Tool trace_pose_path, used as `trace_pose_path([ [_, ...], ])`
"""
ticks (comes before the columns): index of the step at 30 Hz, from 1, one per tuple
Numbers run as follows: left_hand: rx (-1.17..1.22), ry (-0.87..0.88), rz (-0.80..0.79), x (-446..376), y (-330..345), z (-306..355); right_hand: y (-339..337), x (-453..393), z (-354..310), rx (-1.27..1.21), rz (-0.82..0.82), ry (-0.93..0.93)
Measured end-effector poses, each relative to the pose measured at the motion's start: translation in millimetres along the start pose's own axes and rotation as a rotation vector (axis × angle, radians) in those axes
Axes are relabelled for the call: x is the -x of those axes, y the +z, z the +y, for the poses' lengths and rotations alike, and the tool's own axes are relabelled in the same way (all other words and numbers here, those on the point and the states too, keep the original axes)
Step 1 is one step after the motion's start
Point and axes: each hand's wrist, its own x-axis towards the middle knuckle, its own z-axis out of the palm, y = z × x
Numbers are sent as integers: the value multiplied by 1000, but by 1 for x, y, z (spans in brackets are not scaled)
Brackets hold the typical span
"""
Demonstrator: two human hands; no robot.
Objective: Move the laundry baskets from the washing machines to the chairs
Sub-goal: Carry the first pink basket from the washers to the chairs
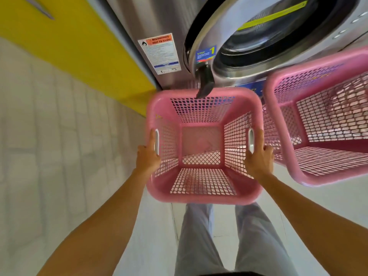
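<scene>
Both hands [148, 156] [258, 158] gripping empty pink basket [205, 193], second empty basket [310, 179] beside

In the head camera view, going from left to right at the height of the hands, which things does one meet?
Pale tiled wall → left hand → pink basket held between the hands → right hand → second pink basket.

A blue sticker [205, 53] on the washing machine [159, 20] door rim reads "STEP 1"; the white label [159, 53] beside it is headed "WARNING"
</scene>
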Motion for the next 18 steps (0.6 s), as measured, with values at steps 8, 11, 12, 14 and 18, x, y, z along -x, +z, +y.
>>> trace_pose_path([
  [8, 33, -115, -99, 58, -3, -30, -22, 11, -5, 125, -44, -113],
  [11, 60, -188, -71, 106, -1, -27, -38, 15, -5, 167, -103, -168],
  [12, 69, -207, -55, 122, 1, -25, -45, 16, -4, 176, -125, -193],
  [14, 96, -246, -4, 157, 6, -17, -59, 17, -1, 170, -174, -259],
  [18, 218, -338, 119, 218, 30, -6, -91, 14, -2, 222, -278, -423],
])
